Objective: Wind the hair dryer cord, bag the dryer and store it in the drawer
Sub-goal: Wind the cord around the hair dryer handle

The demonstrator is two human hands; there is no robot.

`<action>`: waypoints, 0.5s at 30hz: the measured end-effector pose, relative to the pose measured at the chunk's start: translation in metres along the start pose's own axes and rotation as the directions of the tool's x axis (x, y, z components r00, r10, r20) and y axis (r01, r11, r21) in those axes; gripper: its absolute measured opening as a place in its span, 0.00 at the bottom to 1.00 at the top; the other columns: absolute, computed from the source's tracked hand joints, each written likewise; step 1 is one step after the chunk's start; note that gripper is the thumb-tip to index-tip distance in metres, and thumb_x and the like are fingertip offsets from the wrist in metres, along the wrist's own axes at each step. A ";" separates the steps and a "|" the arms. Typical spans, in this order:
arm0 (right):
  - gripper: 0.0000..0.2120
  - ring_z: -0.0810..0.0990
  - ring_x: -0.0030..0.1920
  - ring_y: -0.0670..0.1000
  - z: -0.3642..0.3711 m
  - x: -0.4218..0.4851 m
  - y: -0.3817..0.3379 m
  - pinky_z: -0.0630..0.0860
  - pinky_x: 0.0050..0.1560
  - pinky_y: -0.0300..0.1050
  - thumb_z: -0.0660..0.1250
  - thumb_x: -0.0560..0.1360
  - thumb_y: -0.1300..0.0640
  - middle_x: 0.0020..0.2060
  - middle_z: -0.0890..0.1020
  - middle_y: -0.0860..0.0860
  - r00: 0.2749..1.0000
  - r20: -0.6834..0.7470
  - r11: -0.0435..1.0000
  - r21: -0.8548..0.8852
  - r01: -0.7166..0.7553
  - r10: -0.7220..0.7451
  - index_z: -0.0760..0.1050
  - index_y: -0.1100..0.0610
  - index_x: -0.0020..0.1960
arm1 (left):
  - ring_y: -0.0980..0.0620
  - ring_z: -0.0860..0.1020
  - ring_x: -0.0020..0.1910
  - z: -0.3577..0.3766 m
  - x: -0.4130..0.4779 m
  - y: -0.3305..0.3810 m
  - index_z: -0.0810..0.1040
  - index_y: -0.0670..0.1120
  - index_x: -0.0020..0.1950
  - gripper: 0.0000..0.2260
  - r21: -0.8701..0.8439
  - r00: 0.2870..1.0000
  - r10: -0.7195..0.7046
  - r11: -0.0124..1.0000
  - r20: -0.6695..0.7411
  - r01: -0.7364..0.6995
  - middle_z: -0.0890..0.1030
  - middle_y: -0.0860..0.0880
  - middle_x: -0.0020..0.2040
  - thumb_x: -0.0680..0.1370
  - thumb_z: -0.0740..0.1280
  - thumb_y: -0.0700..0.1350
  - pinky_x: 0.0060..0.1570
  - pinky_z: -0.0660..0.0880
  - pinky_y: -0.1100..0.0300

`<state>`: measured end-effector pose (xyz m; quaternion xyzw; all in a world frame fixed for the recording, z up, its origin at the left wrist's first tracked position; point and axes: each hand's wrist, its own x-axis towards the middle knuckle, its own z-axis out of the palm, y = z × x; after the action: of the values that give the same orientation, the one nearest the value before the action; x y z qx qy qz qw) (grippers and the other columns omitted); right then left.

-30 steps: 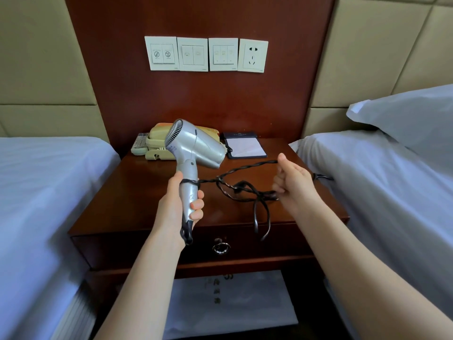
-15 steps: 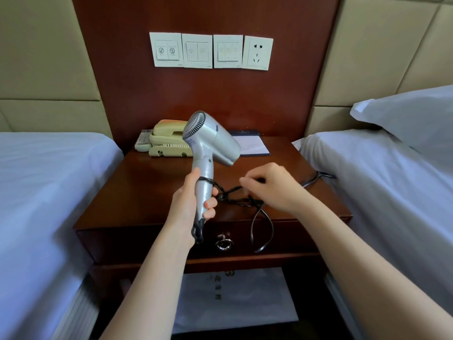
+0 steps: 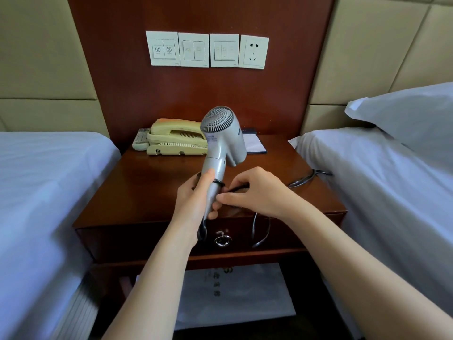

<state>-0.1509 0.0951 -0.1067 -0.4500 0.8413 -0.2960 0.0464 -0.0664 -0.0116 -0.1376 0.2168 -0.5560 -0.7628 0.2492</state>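
Lower centre: white bag (image 3: pixel 232 293), probably, below shut drawer (image 3: pixel 159 238). Centre: left hand (image 3: pixel 196 196) grips hair dryer (image 3: pixel 221 139) handle, axis near upright. Right hand (image 3: pixel 258 192) just right of handle pinches cord (image 3: pixel 301 179), one turn wound; slack trails right.

Both bare arms reach forward from the lower edge and meet in the middle. The left grip (image 3: pixel 196 200) curls round the handle of the hair dryer (image 3: pixel 224 138), thumb lying up along it, and holds it upright. The right grip (image 3: pixel 256 192) sits just beside it, palm down, its fingertips (image 3: pixel 221 198) pinching the cord (image 3: pixel 300 180) close to the handle.
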 end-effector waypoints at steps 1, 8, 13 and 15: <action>0.16 0.77 0.38 0.50 0.001 0.000 -0.001 0.68 0.43 0.46 0.70 0.67 0.41 0.30 0.77 0.47 1.000 -0.007 1.000 0.012 -0.026 0.026 0.80 0.55 0.39 | 0.54 0.68 0.21 0.000 0.000 0.000 0.75 0.39 0.48 0.11 -0.018 1.000 0.006 1.000 -0.009 -0.006 0.75 0.48 0.27 0.78 0.63 0.47 0.19 0.62 0.66; 0.15 0.69 0.30 0.54 0.017 -0.001 0.001 0.60 0.41 0.46 0.65 0.67 0.57 0.22 0.68 0.47 0.963 -0.137 0.913 -0.372 0.168 -0.233 0.61 0.51 0.27 | 0.53 0.68 0.21 -0.004 0.003 0.000 0.77 0.40 0.50 0.10 -0.019 1.000 -0.005 1.000 -0.026 0.005 0.82 0.44 0.37 0.79 0.63 0.47 0.19 0.62 0.66; 0.13 0.78 0.30 0.55 0.025 -0.011 0.027 0.71 0.31 0.44 0.61 0.73 0.49 0.28 0.79 0.50 0.842 0.226 0.705 -0.465 0.535 -0.490 0.71 0.53 0.31 | 0.55 0.66 0.19 -0.023 0.012 0.009 0.75 0.42 0.51 0.10 -0.201 0.994 0.002 0.979 -0.106 -0.024 0.82 0.43 0.40 0.79 0.61 0.48 0.18 0.60 0.68; 0.21 0.77 0.31 0.56 0.030 -0.016 0.032 0.70 0.33 0.44 0.53 0.77 0.44 0.28 0.79 0.50 0.857 0.237 0.734 -0.444 0.514 -0.457 0.69 0.53 0.30 | 0.56 0.67 0.20 -0.033 0.016 0.011 0.75 0.42 0.51 0.11 -0.249 0.989 0.007 0.968 -0.151 -0.045 0.81 0.44 0.40 0.79 0.61 0.50 0.18 0.60 0.68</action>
<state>-0.1546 0.1070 -0.1516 -0.6664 0.7370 -0.0482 -0.1018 -0.0570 -0.0488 -0.1379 0.2322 -0.4375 -0.8054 0.3255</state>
